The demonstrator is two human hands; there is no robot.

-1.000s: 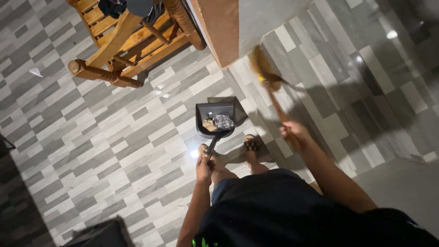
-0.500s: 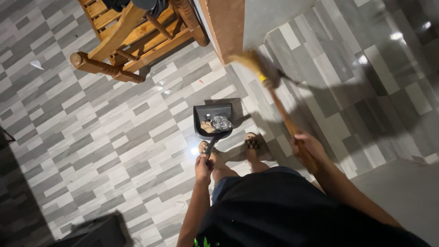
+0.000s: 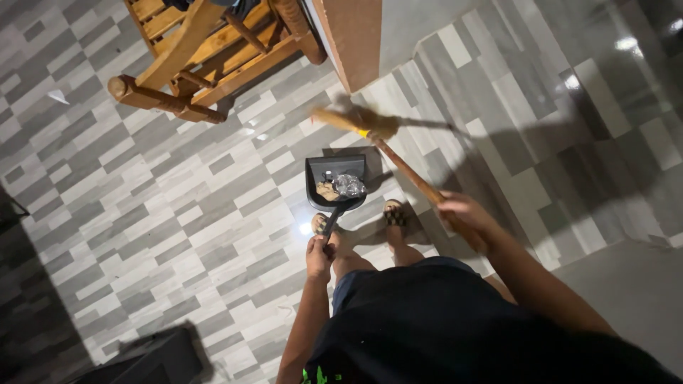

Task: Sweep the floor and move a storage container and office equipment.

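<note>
I stand on the grey tiled floor [image 3: 178,213], and a wooden rocking chair [image 3: 206,50] sits near the top edge of it. My right hand [image 3: 462,217] is wrapped tight around the long brown stick of the broom [image 3: 409,171]. The broom's straw head [image 3: 352,121] is just past the open mouth of the dustpan [image 3: 334,181]. My left hand [image 3: 319,254] is closed around the dustpan's black handle, and the pan sits on the floor right in front of my feet.

Inside the pan there is a shiny crumpled wrapper [image 3: 348,185] and some brown bits.

To do this well, I think I should keep the pan's front lip flat on the floor and hold it still. I should pull the broom toward the mouth in short, soft strokes, so nothing jumps over or slips under.
</note>
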